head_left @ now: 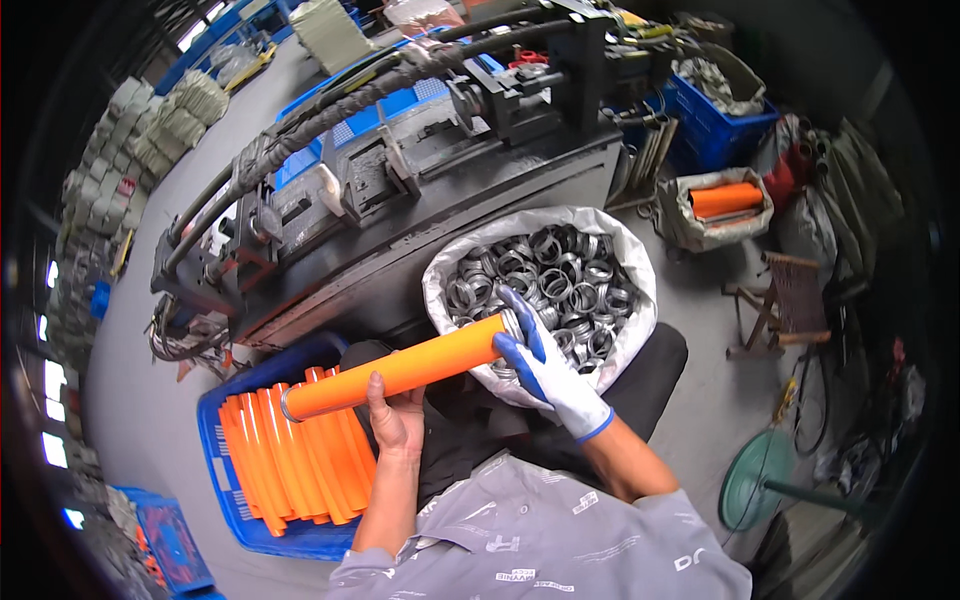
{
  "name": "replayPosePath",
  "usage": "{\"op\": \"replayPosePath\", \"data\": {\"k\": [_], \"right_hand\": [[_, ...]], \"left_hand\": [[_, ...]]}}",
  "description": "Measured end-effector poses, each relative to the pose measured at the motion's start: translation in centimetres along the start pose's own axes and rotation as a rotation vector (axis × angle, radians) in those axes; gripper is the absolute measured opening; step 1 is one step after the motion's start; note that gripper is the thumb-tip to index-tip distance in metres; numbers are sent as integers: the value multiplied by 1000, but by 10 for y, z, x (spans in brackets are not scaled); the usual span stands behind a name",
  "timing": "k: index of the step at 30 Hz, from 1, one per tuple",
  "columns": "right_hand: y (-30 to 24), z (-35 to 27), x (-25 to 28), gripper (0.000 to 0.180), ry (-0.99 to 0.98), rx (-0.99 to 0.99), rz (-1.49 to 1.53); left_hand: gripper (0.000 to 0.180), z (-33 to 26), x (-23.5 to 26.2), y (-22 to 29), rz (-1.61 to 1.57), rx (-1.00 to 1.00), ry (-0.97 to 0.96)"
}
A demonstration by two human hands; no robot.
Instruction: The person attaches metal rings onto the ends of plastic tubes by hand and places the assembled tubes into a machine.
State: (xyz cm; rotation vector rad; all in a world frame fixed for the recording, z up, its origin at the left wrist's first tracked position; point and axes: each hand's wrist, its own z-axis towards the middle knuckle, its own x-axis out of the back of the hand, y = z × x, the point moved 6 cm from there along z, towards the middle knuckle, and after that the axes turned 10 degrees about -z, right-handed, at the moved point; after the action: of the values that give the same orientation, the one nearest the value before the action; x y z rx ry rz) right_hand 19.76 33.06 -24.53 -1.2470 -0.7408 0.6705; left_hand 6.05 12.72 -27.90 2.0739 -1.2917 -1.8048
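Note:
An orange tube lies slantwise across my lap, its right end higher in the picture. Under its middle, my bare left hand is closed round it with the thumb up. My right hand, in a white and blue glove, grips a grey metal ring at the tube's right end. Another thin metal ring circles the left end. Just beyond the right hand, a white sack holds many loose metal rings. More orange tubes lie side by side in a blue crate at left.
A long dark machine bench stands ahead, past the sack. At right are a folding stool, a green round base with a pole, a bag with orange tubes and a blue bin. Sacks are piled far left.

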Motion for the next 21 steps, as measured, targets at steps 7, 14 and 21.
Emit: {"op": "replayPosePath", "data": {"k": [7,14,21], "right_hand": [[-17,-5,3,76,29,231,-282],[78,3,80,76,267,-86,-159],[107,-31,97,74,120,-182,-1166]], "left_hand": [[45,14,-20,11,42,-15,-124],[48,46,-25,4,-132,72,-49],[61,96,-75,21,-140,62,-166]]}}
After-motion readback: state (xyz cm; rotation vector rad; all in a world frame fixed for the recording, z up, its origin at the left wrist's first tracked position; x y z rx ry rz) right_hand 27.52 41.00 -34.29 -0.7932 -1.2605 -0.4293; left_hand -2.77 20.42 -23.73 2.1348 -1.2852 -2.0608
